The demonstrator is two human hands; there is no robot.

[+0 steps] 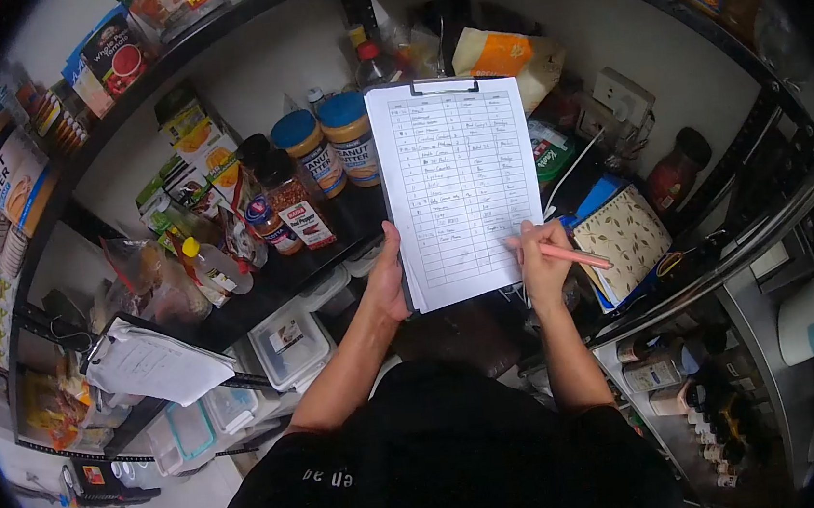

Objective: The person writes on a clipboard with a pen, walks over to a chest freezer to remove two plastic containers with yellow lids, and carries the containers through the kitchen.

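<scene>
A clipboard (460, 191) with a stack of white sheets stands tilted up in front of me, its clip at the top. The top sheet is a printed table, filled with handwriting down to the lower rows. My left hand (388, 277) grips the clipboard's lower left edge, thumb on the front and fingers hidden behind. In my right hand (545, 261) is a pink pen (577, 257), pinched between the fingers over the lower right of the sheet. Whether its tip touches the paper I cannot tell.
Black shelves hold peanut butter jars (346, 138), a red pepper bottle (296, 201) and several packets. On the right lies a leaf-patterned notebook (623, 235). Another clipboard of papers (155, 363) hangs at left, near plastic containers (289, 346). Spice bottles (723, 430) stand lower right.
</scene>
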